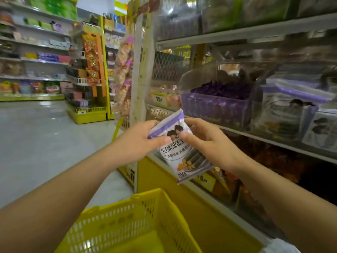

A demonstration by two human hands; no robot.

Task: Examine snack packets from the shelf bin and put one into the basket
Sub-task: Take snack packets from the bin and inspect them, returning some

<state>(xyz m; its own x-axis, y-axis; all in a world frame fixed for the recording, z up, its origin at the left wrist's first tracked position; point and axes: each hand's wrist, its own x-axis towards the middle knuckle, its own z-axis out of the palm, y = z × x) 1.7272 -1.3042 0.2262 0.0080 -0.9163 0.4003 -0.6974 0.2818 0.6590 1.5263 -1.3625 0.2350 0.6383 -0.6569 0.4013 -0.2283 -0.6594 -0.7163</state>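
Observation:
A white and purple snack packet [179,154] with printed rolls and dark cartoon figures is held up in front of the shelf. My left hand [140,141] pinches its upper left corner by the purple strip. My right hand [206,141] grips its right side, thumb on the front. Below my arms hangs a yellow plastic basket [113,214] with slotted walls. A clear shelf bin [284,114] at right holds more of the same packets.
Another clear bin [215,105] of dark purple packets stands behind the held packet. The metal shelf edge [273,141] runs to the right, with orange packs below it. A yellow display rack [89,110] and an open floor aisle [36,136] lie to the left.

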